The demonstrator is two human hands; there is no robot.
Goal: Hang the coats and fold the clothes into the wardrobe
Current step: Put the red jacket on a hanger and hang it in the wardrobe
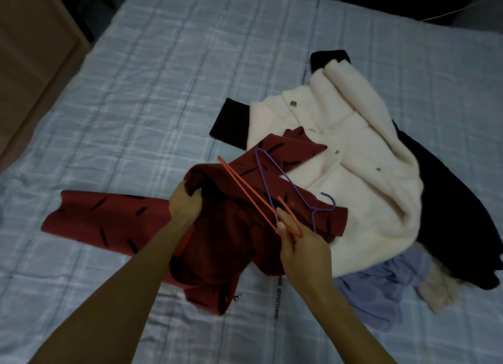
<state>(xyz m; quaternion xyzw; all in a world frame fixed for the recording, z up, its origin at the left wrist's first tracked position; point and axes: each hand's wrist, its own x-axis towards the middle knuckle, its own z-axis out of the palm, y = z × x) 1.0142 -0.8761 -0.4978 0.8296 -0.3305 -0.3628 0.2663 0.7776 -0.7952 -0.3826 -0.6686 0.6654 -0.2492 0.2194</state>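
Observation:
A dark red coat (109, 219) with black dashes lies spread on the bed, one sleeve stretched to the left. My left hand (185, 203) grips a bunched part of the coat near its collar. My right hand (302, 252) pinches an orange-red wire hanger (245, 192) near its hook, the hanger slanting up and left over the coat. A purple wire hanger (275, 170) lies just behind it on the red coat, close to my right fingertips.
A cream fleece coat (362, 145) with black cuffs lies to the right, over a black garment (449, 214). A lilac garment (381, 290) and a beige one (438, 290) lie near the bed's right edge. A wooden wardrobe (32, 50) stands at the left. The checked bedspread (163, 77) stretches ahead.

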